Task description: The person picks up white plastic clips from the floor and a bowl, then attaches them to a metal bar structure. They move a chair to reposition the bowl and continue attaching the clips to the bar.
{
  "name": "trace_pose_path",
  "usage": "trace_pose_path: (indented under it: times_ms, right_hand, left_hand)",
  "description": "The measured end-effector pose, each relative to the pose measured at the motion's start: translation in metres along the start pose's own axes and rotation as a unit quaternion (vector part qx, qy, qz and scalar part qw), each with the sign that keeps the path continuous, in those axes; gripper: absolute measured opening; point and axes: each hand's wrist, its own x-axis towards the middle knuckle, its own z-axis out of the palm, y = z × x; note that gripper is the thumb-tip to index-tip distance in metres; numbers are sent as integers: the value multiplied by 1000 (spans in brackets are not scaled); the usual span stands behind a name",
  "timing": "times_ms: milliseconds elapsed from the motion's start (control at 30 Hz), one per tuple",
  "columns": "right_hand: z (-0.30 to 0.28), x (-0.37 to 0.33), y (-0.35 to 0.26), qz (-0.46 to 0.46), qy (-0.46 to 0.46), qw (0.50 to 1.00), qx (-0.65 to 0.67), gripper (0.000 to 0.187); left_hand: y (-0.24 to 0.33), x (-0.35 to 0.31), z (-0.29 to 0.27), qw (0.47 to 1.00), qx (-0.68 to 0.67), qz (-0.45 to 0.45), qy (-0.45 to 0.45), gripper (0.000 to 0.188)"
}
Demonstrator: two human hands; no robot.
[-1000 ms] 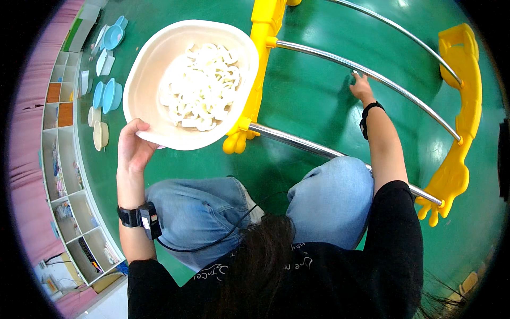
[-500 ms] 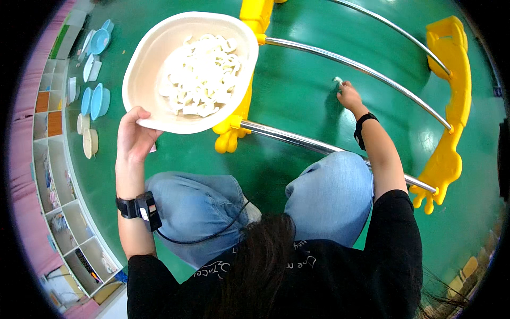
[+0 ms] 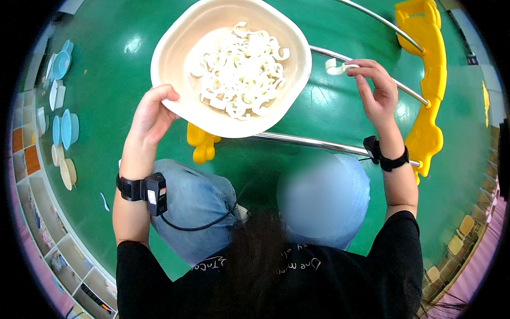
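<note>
Watching through the head camera, I have the left hand (image 3: pixel 153 116) gripping the near-left edge of a cream plastic basin (image 3: pixel 172 58), its thumb over the rim and its other fingers underneath. The basin tilts toward me, and a heap of white curved plastic hooks (image 3: pixel 241 72) lies inside. My right hand (image 3: pixel 380 94) has its fingers closed on one end of a single white hook (image 3: pixel 334 67), held in the air just right of the basin, apart from the rim. Behind both, metal rungs (image 3: pixel 319 142) run to a yellow side panel (image 3: pixel 433 87) on the right, and a yellow foot (image 3: pixel 201 142) shows below the basin. Left, on the green floor (image 3: pixel 111 143), I see blue basins (image 3: pixel 70 129) and a smaller cream basin (image 3: pixel 67 174) near a shelving unit (image 3: pixel 40 194).
</note>
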Motion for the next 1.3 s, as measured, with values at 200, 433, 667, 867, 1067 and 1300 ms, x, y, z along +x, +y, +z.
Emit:
trace_pose_path:
  times_ms: [200,433,667,867,1067,1300]
  right_hand:
    - [7,21,-43,-64,-235,964,-108,29]
    - [-79,-12,-71,144,-139,964,-174,32]
    - [-139,-107,-129,425,-176,878,-132,43]
    - [-151,-109,-209,548,-213,799,-123,42]
    - [-151,-178,-302,696,0,693,-188,37]
    - [-68,-305,-443,918,183,306,-172,37]
  left_hand:
    - [0,20,25,999,-1,-21,-49,54]
    - [-4,3,73,993,-81,-82,-33,64]
    - [17,-44,114,990,-72,-121,-16,65]
    - [67,-54,148,969,-37,-230,-80,66]
    - [112,-63,131,936,28,-328,-124,58]
    - [165,-78,140,908,122,-354,-189,54]
